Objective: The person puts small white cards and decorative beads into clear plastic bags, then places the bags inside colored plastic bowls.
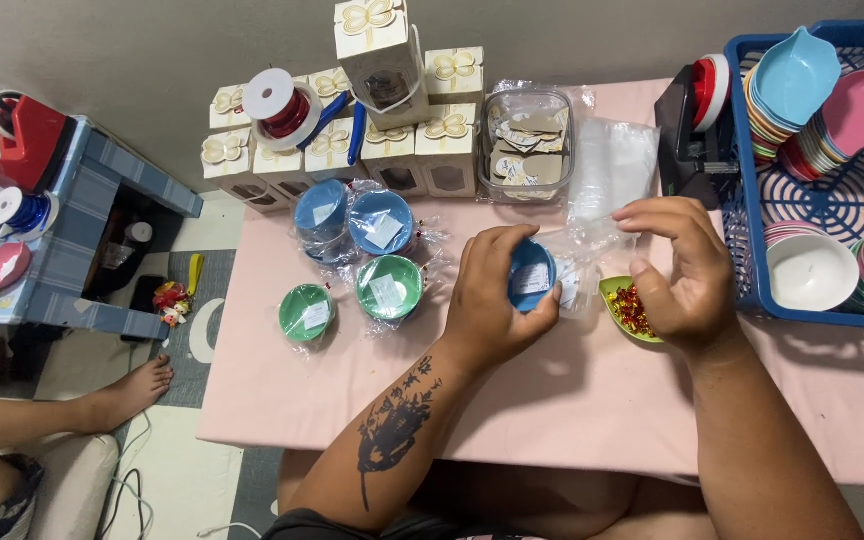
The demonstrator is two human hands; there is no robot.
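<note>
My left hand [492,295] grips a small blue bowl [532,275] with a white card inside it, above the pink table [572,400]. My right hand [682,265] pinches a clear plastic bag [582,250] whose mouth is at the bowl. Just beneath my right hand sits a green leaf-shaped dish [627,308] with red and yellow candies. To the left lie bagged bowls: two blue [357,220] and two green [352,298].
Cream gift boxes [392,130] and a red ribbon spool [282,105] stand at the back. A clear tub of tags [527,145] and a bag stack [612,165] sit beside them. A blue basket [832,180] of coloured dishes is on the right. Another person's legs [62,410] are at left.
</note>
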